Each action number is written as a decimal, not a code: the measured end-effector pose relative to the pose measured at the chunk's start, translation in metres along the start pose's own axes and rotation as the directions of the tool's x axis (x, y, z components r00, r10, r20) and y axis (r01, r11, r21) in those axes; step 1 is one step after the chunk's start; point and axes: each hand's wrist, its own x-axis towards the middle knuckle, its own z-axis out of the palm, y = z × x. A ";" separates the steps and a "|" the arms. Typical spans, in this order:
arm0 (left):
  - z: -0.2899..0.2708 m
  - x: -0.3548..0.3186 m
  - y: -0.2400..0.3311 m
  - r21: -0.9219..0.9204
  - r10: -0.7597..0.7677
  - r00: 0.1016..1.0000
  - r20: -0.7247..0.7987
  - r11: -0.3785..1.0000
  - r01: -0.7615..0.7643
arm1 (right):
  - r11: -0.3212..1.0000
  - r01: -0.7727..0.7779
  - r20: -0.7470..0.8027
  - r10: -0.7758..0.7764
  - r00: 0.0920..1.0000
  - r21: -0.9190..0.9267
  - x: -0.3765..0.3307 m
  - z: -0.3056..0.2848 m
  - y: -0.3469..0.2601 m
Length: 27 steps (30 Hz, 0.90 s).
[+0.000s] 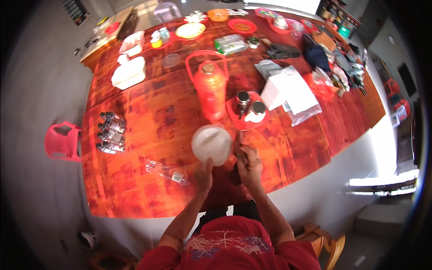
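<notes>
My left hand (204, 174) grips the near edge of a round, whitish, shallow bowl (210, 146), which is tilted so that its pale face shows. Just to the right, my right hand (249, 165) has its fingers curled in. Something thin and dark seems to be in it, but blur and shadow hide what it is. Beyond the bowl stands a tall red thermos flask (211, 92) with its handle raised. A red tray (263, 122) beside the flask carries a dark-lidded bottle (242, 100) and a white cup with a dark lid (257, 111).
Small dark-capped bottles (110, 132) are grouped on the left of the wooden table (148, 108). A clear plastic wrapper (164, 172) lies near the front. White packages (290, 92) and a red bag (321, 85) lie at right. Plates and a white container (129, 73) stand farther back.
</notes>
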 end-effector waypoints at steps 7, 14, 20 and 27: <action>0.049 -0.073 -0.024 -0.323 -0.197 0.942 0.273 0.903 0.283 | 0.881 0.245 0.268 -0.141 0.953 -0.404 -0.040 -0.017 0.037; 0.051 -0.092 -0.022 -0.143 -0.108 0.907 0.406 0.973 0.181 | 0.770 0.410 0.260 -0.320 0.911 -0.488 -0.024 -0.050 0.045; 0.048 -0.084 0.007 -0.071 0.094 0.882 0.462 0.995 -0.069 | 0.525 0.628 0.625 -0.213 0.751 -0.575 -0.002 -0.044 0.068; 0.054 -0.096 -0.039 -0.431 -0.191 0.875 0.446 0.810 0.397 | 0.612 0.757 0.675 -0.461 0.576 -0.229 0.022 -0.048 0.075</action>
